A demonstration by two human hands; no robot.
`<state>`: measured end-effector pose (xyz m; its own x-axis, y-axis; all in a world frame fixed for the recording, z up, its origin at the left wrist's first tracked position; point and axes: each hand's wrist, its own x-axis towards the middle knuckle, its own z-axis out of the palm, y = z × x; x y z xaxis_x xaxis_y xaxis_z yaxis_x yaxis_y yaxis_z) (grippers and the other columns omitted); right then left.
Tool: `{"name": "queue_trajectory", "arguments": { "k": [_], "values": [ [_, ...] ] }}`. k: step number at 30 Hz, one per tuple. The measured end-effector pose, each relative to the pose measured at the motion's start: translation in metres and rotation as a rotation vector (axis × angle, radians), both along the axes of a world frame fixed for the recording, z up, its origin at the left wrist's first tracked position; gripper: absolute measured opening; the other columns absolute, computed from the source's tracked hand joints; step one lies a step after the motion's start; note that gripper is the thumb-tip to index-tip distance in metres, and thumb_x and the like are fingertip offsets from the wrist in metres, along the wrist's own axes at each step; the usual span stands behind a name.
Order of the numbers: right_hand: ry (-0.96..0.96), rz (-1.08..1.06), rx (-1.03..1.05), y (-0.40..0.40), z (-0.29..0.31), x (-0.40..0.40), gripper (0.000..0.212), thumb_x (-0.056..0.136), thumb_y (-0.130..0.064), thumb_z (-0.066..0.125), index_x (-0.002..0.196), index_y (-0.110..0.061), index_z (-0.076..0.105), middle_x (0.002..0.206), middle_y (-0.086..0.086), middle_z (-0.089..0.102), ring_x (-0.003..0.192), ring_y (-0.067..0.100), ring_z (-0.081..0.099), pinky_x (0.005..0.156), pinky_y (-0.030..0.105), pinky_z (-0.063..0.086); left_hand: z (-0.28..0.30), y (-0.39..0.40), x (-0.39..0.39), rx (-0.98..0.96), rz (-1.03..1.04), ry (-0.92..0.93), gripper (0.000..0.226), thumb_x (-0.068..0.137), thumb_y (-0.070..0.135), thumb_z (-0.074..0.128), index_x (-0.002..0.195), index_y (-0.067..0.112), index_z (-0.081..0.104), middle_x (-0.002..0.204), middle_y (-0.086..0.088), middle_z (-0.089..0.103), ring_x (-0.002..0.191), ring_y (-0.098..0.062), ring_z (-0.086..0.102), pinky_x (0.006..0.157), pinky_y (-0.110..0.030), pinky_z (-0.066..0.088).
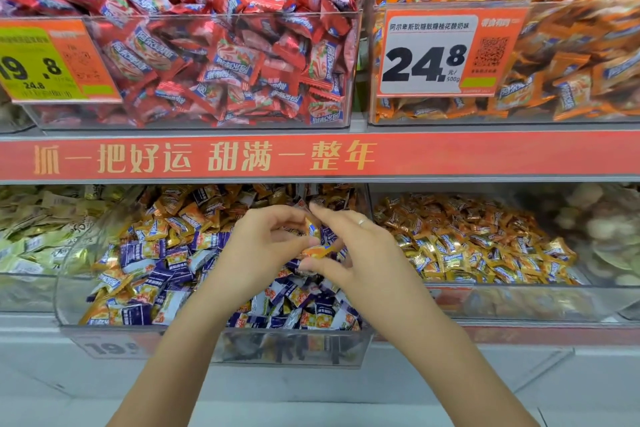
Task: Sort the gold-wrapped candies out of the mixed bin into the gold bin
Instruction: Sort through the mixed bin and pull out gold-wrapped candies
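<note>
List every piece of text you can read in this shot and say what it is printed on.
"24.8", "元/500g", heading "阿尔卑斯软糖散糖桂花酸奶味": orange-and-white price card on the upper right clear bin.
"19.8", smaller "24.8": yellow-green price tag, cut off at the left edge.
"抓一把好运 甜满一整年": red shelf-edge banner.
"19", rest blurred: label on the clear mixed-candy bin's front.
"阿尔卑斯": red candy wrappers.
Top-right sign, QR codes, other wrappers: unreadable.

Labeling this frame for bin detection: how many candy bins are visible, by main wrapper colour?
Red: 1, the red bin
Orange: 1, the orange bin
Mixed purple and gold: 1, the mixed bin
Gold: 1, the gold bin
Pale green: 1, the green bin
Total: 5, not counting the blurred bin at far right.
</note>
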<state>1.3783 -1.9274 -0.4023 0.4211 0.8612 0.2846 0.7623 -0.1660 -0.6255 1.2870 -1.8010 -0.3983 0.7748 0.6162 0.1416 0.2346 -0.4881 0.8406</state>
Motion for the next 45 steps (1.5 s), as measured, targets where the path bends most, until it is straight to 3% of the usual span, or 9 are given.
{"name": "queue_trajectory", "arguments": {
  "k": [5, 9, 17, 22, 26, 30, 34, 37, 45],
  "values": [
    [0.134, -0.076, 0.066, 0.003, 0.002, 0.005, 0.051, 0.084, -0.033, 0.069, 0.133, -0.031, 0.054, 0.104, -0.02, 0.056, 0.071, -0.012, 0.052, 0.07, 0.001, 0.041, 0.0, 0.001, -0.003, -0.195, -0.108, -0.009, 0.028, 0.082, 0.007, 0.069, 0.108, 0.02, 0.07, 0.099, 0.005, 0.073, 0.094, -0.003, 0.067, 0.083, -0.017, 0.053],
    [0.08, -0.11, 0.052, 0.004, 0.003, 0.0, 0.049, 0.09, -0.033, 0.061, 0.138, -0.032, 0.048, 0.121, -0.006, 0.065, 0.086, 0.005, 0.062, 0.085, 0.017, 0.047, 0.001, -0.003, -0.002, -0.358, -0.187, -0.054, 0.032, 0.088, -0.003, 0.059, 0.099, 0.026, 0.068, 0.094, 0.007, 0.074, 0.093, -0.006, 0.069, 0.075, -0.013, 0.052],
    [-0.126, -0.174, 0.094, 0.009, -0.008, -0.009, 0.045, 0.095, -0.016, 0.057, 0.137, -0.03, 0.05, 0.097, 0.002, 0.065, 0.096, 0.018, 0.056, 0.072, 0.026, 0.044, -0.01, 0.006, 0.002, -0.494, -0.201, -0.007, 0.043, 0.092, -0.008, 0.049, 0.126, 0.016, 0.055, 0.11, -0.007, 0.071, 0.107, -0.016, 0.064, 0.094, -0.031, 0.051],
    [-0.013, -0.174, 0.136, 0.007, -0.013, -0.005, 0.006, 0.091, -0.022, 0.063, 0.095, -0.026, 0.06, 0.079, -0.005, 0.059, 0.063, 0.007, 0.051, 0.055, 0.019, 0.039, -0.013, 0.011, 0.001, -0.359, -0.071, 0.07, 0.031, 0.084, -0.002, 0.065, 0.11, 0.016, 0.061, 0.084, -0.002, 0.075, 0.08, -0.009, 0.07, 0.078, -0.025, 0.053],
    [0.162, -0.232, 0.307, -0.009, -0.002, -0.001, 0.017, 0.084, -0.019, 0.071, 0.076, -0.028, 0.059, 0.075, -0.012, 0.066, 0.064, 0.01, 0.06, 0.056, 0.026, 0.049, -0.017, 0.023, -0.003, -0.207, 0.014, 0.124, 0.019, 0.085, -0.001, 0.063, 0.092, 0.016, 0.069, 0.081, 0.0, 0.074, 0.081, -0.013, 0.069, 0.068, -0.021, 0.055],
    [0.157, -0.444, 0.448, -0.039, 0.006, 0.023, 0.019, 0.08, -0.013, 0.074, 0.074, -0.027, 0.061, 0.072, -0.015, 0.067, 0.064, 0.001, 0.063, 0.058, 0.018, 0.048, -0.024, 0.036, 0.001, 0.177, 0.108, 0.194, 0.024, 0.087, 0.005, 0.059, 0.082, 0.027, 0.067, 0.088, 0.009, 0.068, 0.08, -0.005, 0.064, 0.064, -0.013, 0.051],
    [-0.038, -0.573, 0.071, -0.053, -0.016, 0.056, 0.01, 0.085, -0.024, 0.068, 0.096, -0.023, 0.066, 0.097, -0.004, 0.069, 0.088, 0.009, 0.062, 0.075, 0.022, 0.047, -0.024, 0.041, 0.02, 0.414, 0.033, 0.179, 0.02, 0.085, 0.011, 0.063, 0.1, 0.023, 0.068, 0.092, 0.005, 0.068, 0.06, -0.002, 0.056, 0.059, -0.017, 0.049],
    [-0.07, -0.591, -0.012, -0.053, -0.021, 0.064, 0.029, 0.087, -0.027, 0.065, 0.115, -0.019, 0.062, 0.125, 0.008, 0.06, 0.121, 0.03, 0.05, 0.1, 0.044, 0.042, -0.027, 0.044, 0.039, 0.455, -0.065, 0.242, 0.048, 0.081, 0.021, 0.073, 0.125, 0.022, 0.056, 0.112, 0.0, 0.064, 0.085, -0.005, 0.059, 0.081, -0.03, 0.053],
    [-0.026, -0.493, 0.015, -0.043, -0.02, 0.065, 0.035, 0.091, -0.025, 0.062, 0.124, -0.017, 0.055, 0.124, 0.003, 0.058, 0.105, 0.018, 0.052, 0.081, 0.02, 0.03, -0.021, 0.052, 0.113, 0.539, -0.248, 0.517, 0.092, 0.074, 0.059, 0.07, 0.147, 0.025, 0.026, 0.151, -0.003, 0.034, 0.135, -0.026, 0.037, 0.105, -0.031, 0.033]
  ]
}}
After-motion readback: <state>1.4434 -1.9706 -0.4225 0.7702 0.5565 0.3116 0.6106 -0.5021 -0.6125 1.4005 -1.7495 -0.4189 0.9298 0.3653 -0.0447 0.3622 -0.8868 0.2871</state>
